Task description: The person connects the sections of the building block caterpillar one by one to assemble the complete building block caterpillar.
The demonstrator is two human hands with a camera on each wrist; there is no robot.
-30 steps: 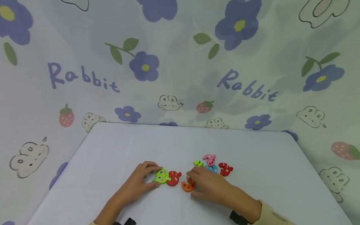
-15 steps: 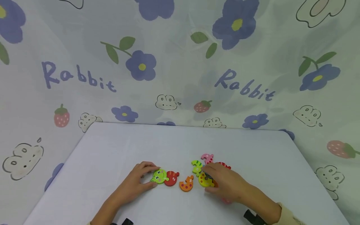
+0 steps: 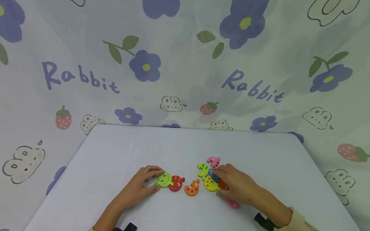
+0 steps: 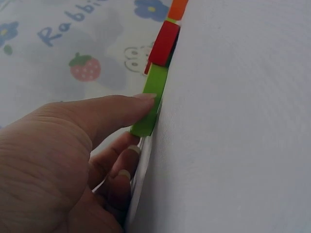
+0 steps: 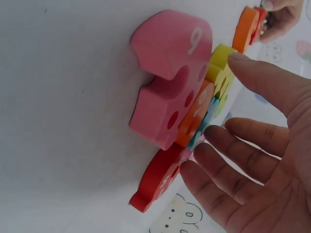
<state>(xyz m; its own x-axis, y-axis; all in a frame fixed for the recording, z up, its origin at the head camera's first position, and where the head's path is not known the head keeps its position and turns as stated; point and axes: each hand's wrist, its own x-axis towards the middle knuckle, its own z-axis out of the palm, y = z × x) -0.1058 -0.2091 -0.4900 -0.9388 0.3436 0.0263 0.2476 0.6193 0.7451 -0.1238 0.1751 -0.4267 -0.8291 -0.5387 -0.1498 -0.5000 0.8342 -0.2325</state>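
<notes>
Left hand (image 3: 144,183): pinch grip, thumb on one edge of the green cat-face piece (image 3: 163,180), fingers on the far side. Probably anchoring it: that piece ends the row, flat on the white table (image 3: 130,144). At its 3 o'clock, joined: red "2" piece (image 3: 176,183), knob pointing about 2 o'clock. Next, near 4 o'clock of the red one and just apart: orange "3" piece (image 3: 192,188), notch up, likely parked there to line up with that knob.

Right hand (image 3: 238,184): at 3 o'clock of the row, over the loose cluster. Fingers fairly straight and spread, thumb wide of them, no grip visible. Thumb tip by the yellow piece (image 3: 211,183), fingertips by the blue piece (image 3: 214,175); can't tell if either is touched. The spread probably suits sorting through crowded parts.

Rest of cluster, clocked from yellow: green striped piece (image 3: 203,171) at 11, pink spotted piece (image 3: 214,162) at 12, brownish-orange piece (image 3: 223,185) at 3, partly hidden by the hand, pink numbered piece (image 3: 233,203) at 4. Right wrist view adds a red numbered piece (image 5: 158,177), which the hand hides from the head camera.

Behind, at 12: "Rabbit" print backdrop (image 3: 185,80).
</notes>
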